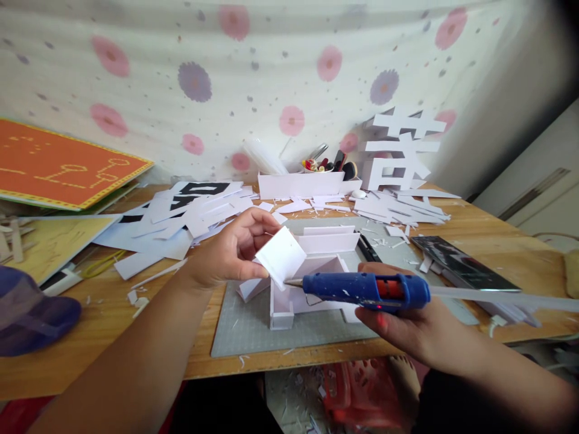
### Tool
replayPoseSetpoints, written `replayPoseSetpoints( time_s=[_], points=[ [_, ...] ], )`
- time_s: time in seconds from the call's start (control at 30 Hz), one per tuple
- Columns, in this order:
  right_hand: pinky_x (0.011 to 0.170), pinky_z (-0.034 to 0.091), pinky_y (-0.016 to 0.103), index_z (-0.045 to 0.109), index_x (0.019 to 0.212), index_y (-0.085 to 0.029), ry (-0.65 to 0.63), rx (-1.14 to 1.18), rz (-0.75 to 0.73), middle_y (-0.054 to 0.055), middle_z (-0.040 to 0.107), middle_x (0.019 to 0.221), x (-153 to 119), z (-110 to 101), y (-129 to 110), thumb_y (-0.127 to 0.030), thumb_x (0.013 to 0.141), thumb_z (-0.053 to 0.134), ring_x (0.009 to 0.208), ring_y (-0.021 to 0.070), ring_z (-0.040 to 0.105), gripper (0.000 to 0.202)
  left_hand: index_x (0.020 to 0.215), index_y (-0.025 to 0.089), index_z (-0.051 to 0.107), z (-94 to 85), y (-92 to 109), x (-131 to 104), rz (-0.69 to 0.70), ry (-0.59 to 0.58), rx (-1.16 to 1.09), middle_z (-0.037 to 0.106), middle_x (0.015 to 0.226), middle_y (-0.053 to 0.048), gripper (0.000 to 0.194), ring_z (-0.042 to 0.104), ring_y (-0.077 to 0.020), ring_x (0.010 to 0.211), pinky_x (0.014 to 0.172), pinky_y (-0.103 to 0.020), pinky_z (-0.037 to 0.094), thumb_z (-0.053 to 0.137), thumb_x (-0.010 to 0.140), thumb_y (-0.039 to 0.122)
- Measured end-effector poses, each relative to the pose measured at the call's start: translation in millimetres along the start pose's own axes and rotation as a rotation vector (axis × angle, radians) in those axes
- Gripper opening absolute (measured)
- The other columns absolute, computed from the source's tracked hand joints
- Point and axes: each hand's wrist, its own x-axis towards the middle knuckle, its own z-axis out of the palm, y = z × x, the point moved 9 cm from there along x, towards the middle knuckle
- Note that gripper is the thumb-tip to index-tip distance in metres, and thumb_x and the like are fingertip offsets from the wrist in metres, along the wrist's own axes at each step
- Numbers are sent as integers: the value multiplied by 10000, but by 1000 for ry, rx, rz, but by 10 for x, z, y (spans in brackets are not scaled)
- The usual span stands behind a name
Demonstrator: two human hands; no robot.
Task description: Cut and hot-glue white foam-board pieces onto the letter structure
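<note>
Between the thumb and fingers of my left hand [239, 244] is a small square of white foam board [283, 256], tilted on its corner. My right hand [407, 322] grips a blue glue gun [362, 290], with a long clear glue stick [493, 295] jutting out of its back end. The gun's metal nozzle is at the lower edge of the square; I cannot tell if it touches. Below them, a partly built white board frame [281, 316] lies on the grey-green cutting mat [239, 337].
White board scraps [203, 217] and a white character model [398, 150] stand toward the back. A long white box [298, 185] holds pens and tools. At right lies a black phone-like slab [465, 262]; at left, a purple cap [36, 310] and yellow scissors [103, 264].
</note>
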Motion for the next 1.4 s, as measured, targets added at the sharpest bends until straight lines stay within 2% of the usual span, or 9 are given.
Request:
replayPoseSetpoints(
  time_s=[0.17, 0.4, 0.6, 0.83, 1.03, 1.4],
  points=[
    [519, 466, 278, 472, 683, -248, -10, 16, -11, -11, 535, 641, -24, -27, -15, -204, 804, 571, 563, 154, 508, 162, 1062, 232, 592, -37, 33, 10, 30, 64, -44, 658, 1024, -16, 529, 621, -142, 879, 708, -199, 477, 862, 608, 194],
    [557, 450, 278, 561, 800, -236, -5, 89, -53, 8, 595, 747, -15, -20, -58, -199, 834, 593, 630, 155, 544, 59, 1065, 222, 578, -77, -36, 9, 53, 212, -228, 658, 997, -23, 566, 622, -178, 916, 772, -254, 484, 878, 587, 277],
    [535, 449, 259, 554, 800, -230, 53, 40, -194, 2, 591, 720, 20, -37, -263, -184, 857, 577, 604, 140, 547, 77, 1072, 209, 576, -109, -106, -8, 48, 322, -321, 660, 1043, -62, 609, 616, -240, 1018, 871, -333, 513, 894, 561, 302],
    [515, 405, 215, 519, 767, -214, 88, 48, -239, -24, 551, 685, 63, -27, -332, -133, 844, 575, 579, 99, 510, 126, 1042, 205, 582, -111, -90, -14, 51, 359, -340, 667, 1028, -63, 606, 627, -244, 1002, 847, -331, 532, 910, 548, 328],
    [540, 428, 245, 574, 847, -222, 79, 30, -231, -2, 583, 721, 61, -7, -307, -151, 867, 553, 612, 130, 551, 77, 1036, 197, 598, -117, -86, -11, 67, 366, -356, 670, 1014, -49, 590, 635, -210, 980, 847, -294, 538, 915, 550, 301],
    [483, 406, 243, 514, 795, -248, 121, 18, -189, -22, 529, 675, 57, -62, -249, -133, 861, 557, 558, 123, 513, 139, 1032, 194, 594, -123, -76, -10, 78, 365, -349, 669, 995, -51, 591, 637, -208, 972, 841, -289, 539, 912, 548, 307]
  ],
)
